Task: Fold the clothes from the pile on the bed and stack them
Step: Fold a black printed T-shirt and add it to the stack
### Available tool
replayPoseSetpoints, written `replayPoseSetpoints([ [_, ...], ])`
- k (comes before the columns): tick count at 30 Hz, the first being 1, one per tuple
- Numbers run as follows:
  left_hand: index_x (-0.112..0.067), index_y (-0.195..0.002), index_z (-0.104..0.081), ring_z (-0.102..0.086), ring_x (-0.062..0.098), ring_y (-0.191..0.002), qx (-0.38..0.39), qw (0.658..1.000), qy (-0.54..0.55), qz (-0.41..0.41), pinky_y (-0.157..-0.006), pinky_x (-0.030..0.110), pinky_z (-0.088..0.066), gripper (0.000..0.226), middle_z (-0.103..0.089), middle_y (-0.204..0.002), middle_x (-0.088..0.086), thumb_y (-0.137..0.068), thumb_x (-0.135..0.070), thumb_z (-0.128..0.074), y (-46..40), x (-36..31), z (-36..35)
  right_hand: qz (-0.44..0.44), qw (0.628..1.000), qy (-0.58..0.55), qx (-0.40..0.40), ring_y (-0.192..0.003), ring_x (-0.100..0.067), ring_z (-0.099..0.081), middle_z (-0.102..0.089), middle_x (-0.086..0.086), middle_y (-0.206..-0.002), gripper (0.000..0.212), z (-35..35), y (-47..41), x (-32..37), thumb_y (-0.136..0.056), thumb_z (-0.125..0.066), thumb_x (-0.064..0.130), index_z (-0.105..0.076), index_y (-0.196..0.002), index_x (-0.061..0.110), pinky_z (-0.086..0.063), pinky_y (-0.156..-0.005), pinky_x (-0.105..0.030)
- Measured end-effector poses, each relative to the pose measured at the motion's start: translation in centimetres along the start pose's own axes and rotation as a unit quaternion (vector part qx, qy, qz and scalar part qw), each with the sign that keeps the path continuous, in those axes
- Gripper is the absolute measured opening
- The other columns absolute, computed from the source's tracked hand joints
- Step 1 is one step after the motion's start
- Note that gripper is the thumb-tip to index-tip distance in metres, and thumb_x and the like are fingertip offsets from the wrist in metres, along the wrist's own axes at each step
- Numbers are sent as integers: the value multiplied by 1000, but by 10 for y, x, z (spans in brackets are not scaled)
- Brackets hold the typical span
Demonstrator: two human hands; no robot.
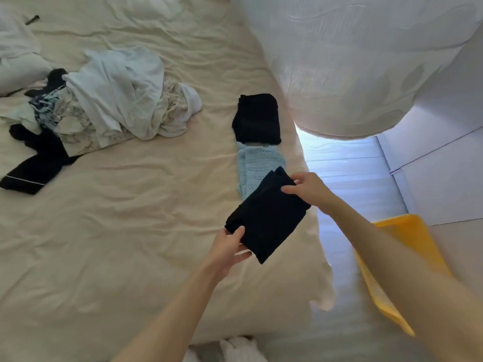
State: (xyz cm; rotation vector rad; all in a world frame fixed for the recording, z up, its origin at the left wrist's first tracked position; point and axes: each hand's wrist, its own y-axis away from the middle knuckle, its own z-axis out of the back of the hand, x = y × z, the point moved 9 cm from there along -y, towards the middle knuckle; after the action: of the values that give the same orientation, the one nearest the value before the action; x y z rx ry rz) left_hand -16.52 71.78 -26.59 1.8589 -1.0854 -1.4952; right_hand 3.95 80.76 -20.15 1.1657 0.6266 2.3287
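A folded black garment (pixel 269 218) hangs just above the bed's right edge, held at two corners. My left hand (pixel 230 248) grips its near left corner and my right hand (pixel 305 188) pinches its far right corner. Under its far end lies a folded light blue knit (pixel 257 162), and beyond that a folded black piece (pixel 257 118). The unfolded pile (pixel 115 100) of white, patterned and black clothes sits at the left of the cream bed (pixel 130 218).
A black garment with white piping (pixel 31 168) trails from the pile's near side. A yellow basket (pixel 407 262) stands on the floor right of the bed. A white curtain (pixel 366 61) hangs at upper right. White pillows (pixel 15 53) lie at far left.
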Motion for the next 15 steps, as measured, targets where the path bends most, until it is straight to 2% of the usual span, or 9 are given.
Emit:
replayPoseSetpoints([
  [2,-11,-129,-46,-64,25,-99,-17,999,44,7,-84,38,-53,30,-59,-123,13,-100,-18,-43,-30,5,-20,37,996,76,20,-97,-23,-59,-62,-11,-116,31,5,-41,6,-87,-65,22,-63,-114,7,-47,-85,-32],
  [5,-11,-129,-45,-64,22,-95,-29,994,105,9,-86,38,-52,29,-58,-124,13,-100,-15,-41,-74,4,-41,82,988,127,43,-92,-20,-57,-62,-12,-116,30,2,-102,20,-89,-64,22,-63,-116,10,-42,-78,-26],
  [9,-10,-131,-44,-64,25,-104,-59,988,140,-7,-86,37,-52,31,-58,-126,14,-101,-15,-41,-124,5,-46,127,975,177,46,-113,-25,-55,-58,-11,-125,39,-16,-167,29,-88,-65,24,-59,-124,10,-38,-86,-26],
  [12,-8,-133,-41,-64,27,-103,-80,990,114,5,-82,37,-53,34,-58,-124,17,-101,-17,-41,-150,13,-38,137,976,170,16,-112,-21,-56,-60,-8,-125,35,-26,-197,18,-90,-62,23,-61,-123,15,-40,-88,-25],
  [15,-10,-128,-43,-66,24,-93,-99,993,61,21,-77,35,-55,32,-63,-112,16,-100,-23,-43,-163,19,-31,142,971,189,-38,-121,-19,-50,-57,-1,-131,37,-31,-208,-1,-94,-53,28,-55,-130,21,-38,-103,-37],
])
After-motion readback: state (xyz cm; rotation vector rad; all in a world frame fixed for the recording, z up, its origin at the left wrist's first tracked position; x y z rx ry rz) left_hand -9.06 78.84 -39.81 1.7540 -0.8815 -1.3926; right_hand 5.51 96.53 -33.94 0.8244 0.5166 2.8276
